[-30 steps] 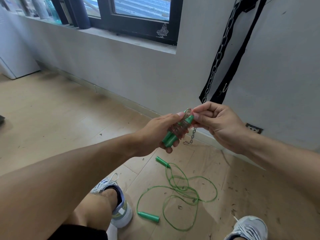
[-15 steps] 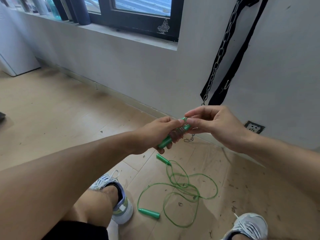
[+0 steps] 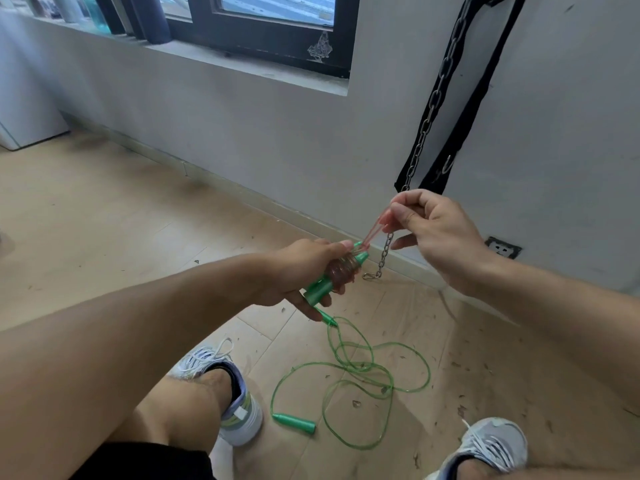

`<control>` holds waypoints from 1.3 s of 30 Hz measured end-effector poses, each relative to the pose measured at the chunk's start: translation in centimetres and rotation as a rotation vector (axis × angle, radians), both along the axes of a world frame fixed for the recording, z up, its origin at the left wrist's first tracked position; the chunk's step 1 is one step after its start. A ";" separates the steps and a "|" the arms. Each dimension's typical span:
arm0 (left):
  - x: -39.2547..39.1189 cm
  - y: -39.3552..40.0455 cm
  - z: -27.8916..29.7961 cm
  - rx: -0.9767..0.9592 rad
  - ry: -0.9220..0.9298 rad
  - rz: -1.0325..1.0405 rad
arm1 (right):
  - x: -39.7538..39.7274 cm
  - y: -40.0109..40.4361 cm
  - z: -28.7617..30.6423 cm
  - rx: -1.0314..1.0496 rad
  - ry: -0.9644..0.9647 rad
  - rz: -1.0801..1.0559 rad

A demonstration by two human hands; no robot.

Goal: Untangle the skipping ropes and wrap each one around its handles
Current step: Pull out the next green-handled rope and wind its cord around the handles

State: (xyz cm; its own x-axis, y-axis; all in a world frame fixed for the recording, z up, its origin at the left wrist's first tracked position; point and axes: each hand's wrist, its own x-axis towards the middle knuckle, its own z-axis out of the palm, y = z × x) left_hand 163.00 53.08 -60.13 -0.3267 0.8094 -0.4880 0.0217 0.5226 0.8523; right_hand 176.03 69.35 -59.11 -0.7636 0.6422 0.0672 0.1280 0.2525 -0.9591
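Note:
My left hand (image 3: 298, 271) grips a pair of green handles (image 3: 320, 287) with a clear pink rope (image 3: 343, 270) coiled around them. My right hand (image 3: 436, 237) pinches the last loop of that pink rope (image 3: 375, 228) and holds it taut, up and to the right of the handle tips. On the floor below lies a second skipping rope, green (image 3: 363, 372), in loose overlapping loops. One of its green handles (image 3: 294, 422) lies near my left shoe, the other handle (image 3: 327, 318) sits just under my left hand.
A steel chain (image 3: 429, 109) with a hook and black straps (image 3: 464, 123) hang on the wall behind my hands. My shoes (image 3: 221, 386) (image 3: 491, 448) flank the green rope on the wooden floor. A wall socket (image 3: 502, 247) is at right, a window sill (image 3: 249, 64) above.
My right hand has pulled away up and to the right, drawing a pink loop out from the handle tips. My left hand has dropped slightly with the wrapped handles.

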 end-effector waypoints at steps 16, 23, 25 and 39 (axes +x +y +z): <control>0.4 0.5 -0.8 0.382 0.342 0.108 | 1.0 0.0 3.8 0.064 0.060 0.193; 1.8 1.8 -0.5 0.490 0.464 0.135 | 1.1 -0.6 3.4 0.016 0.055 0.197; 1.6 1.9 -0.9 0.494 0.436 0.172 | 1.2 -0.3 3.1 0.080 0.046 0.161; 0.5 1.3 -1.0 0.529 0.065 0.306 | 0.6 0.2 -0.7 0.010 -0.212 0.237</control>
